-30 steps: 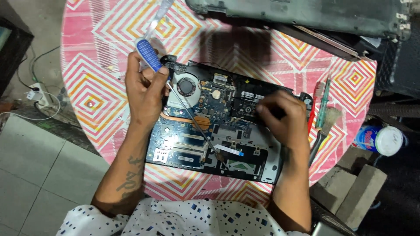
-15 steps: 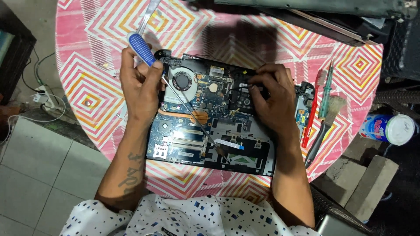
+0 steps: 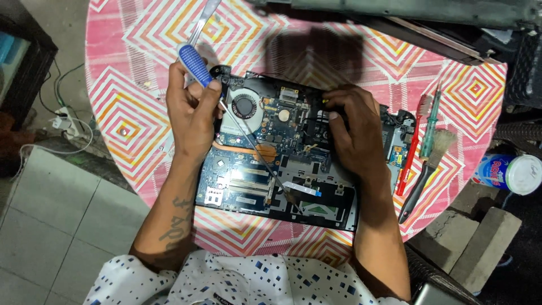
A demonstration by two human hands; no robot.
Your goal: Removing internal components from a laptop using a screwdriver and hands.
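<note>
Pink-and-white patterned round table (image 3: 141, 68): bears 1 opened laptop chassis (image 3: 271, 169), centre, board and fan (image 3: 244, 105) exposed. Right hand (image 3: 353, 133): flat on chassis's upper right, holding nothing, shifted left since 1 second ago. Left hand (image 3: 192, 116): fisted round blue-handled screwdriver (image 3: 195, 63); tip now lowered toward chassis's bottom middle. Brush (image 3: 426, 169), red tool (image 3: 412, 147): right of chassis.

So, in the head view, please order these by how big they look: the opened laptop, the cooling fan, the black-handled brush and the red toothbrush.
1. Opened laptop, clearly largest.
2. Black-handled brush.
3. Red toothbrush, nearly as long as the brush but thinner, so this order is unsure.
4. Cooling fan, smallest.
</note>
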